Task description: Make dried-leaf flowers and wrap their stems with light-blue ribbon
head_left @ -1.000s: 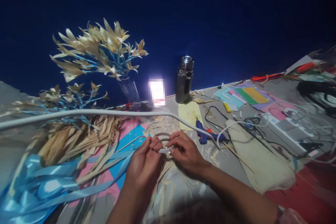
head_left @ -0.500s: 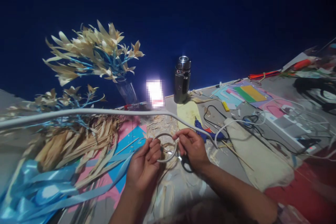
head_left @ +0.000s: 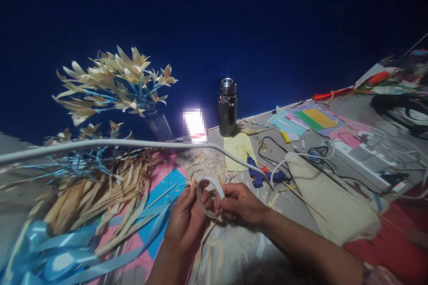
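A thin whitish ring, like a roll of tape (head_left: pixel 216 185), is tilted between my two hands. My left hand (head_left: pixel 189 216) holds its left side, fingers curled and thumb at the rim. My right hand (head_left: pixel 242 205) pinches the right side with its fingertips. A blue ribbon (head_left: pixel 157 227) runs from the pile at lower left up to beside my left hand; I cannot tell whether it is held. Dried husk scraps (head_left: pixel 207 164) lie beyond and under the hands. A blue glue gun (head_left: pixel 256 171) lies beyond my right hand.
A white cable (head_left: pixel 133 143) crosses in front of everything. Behind stand a dark flask (head_left: pixel 228 111), a bright lamp (head_left: pixel 195 125) and dried flowers in a glass vase (head_left: pixel 158 124). Husk strips (head_left: pixel 80 196) cover the left; a power strip (head_left: pixel 363 164) is at the right.
The ring has turned, so its broad band now faces me more. My right hand has moved lower and closer to my left hand, covering the scissors seen before.
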`<action>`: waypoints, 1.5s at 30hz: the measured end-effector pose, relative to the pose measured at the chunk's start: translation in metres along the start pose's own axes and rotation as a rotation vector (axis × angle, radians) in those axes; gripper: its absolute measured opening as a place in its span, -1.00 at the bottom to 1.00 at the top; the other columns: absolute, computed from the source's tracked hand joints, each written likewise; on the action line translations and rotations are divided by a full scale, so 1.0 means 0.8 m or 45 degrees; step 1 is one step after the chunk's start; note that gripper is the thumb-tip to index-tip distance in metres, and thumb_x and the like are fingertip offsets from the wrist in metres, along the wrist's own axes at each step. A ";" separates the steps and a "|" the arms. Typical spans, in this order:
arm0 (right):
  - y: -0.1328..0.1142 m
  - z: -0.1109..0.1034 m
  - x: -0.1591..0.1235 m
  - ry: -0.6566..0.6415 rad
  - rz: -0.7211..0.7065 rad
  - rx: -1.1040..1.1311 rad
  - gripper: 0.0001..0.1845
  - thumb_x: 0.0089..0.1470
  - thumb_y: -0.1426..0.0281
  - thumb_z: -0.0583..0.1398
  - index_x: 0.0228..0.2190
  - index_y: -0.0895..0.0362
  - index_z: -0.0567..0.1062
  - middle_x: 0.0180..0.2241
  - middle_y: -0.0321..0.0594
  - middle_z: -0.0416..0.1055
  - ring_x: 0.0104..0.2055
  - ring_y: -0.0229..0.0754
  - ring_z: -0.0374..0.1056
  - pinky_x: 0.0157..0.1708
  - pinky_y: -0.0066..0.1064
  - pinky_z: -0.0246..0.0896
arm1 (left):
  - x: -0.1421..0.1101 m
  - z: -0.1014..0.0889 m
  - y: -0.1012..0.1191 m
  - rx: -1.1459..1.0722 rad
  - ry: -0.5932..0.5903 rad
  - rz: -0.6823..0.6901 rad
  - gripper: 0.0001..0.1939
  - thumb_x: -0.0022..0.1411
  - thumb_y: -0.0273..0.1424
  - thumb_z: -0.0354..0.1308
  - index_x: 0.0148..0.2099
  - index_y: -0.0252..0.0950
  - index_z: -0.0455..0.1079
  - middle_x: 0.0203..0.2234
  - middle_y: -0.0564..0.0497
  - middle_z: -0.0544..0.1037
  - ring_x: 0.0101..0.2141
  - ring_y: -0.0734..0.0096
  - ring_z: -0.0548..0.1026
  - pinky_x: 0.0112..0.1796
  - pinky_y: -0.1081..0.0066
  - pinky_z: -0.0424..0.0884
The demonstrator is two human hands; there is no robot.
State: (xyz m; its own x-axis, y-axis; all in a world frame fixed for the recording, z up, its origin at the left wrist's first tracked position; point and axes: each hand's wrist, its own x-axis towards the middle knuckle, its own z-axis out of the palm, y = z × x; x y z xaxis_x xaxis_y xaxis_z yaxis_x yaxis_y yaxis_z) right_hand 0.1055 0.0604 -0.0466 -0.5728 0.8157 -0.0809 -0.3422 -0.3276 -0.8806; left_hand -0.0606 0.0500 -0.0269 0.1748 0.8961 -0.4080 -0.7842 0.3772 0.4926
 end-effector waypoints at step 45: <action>0.007 -0.003 0.001 0.050 -0.153 -0.183 -0.81 -0.07 0.28 0.37 -0.49 0.16 0.58 -0.58 -0.36 0.34 -0.52 -0.31 0.13 -0.50 -0.49 0.01 | 0.000 0.002 -0.001 -0.058 0.082 0.266 -0.68 0.36 -0.54 0.19 -0.42 -0.26 0.19 -0.67 0.22 0.14 -0.66 0.55 0.17 -0.54 0.47 0.20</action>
State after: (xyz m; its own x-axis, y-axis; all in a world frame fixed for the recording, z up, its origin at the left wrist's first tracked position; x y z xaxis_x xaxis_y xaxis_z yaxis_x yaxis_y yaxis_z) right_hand 0.1046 0.0600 -0.0528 -0.5039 0.8637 0.0135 -0.2947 -0.1573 -0.9426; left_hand -0.0587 0.0502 -0.0258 -0.0316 0.9365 -0.3493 -0.8256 0.1725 0.5373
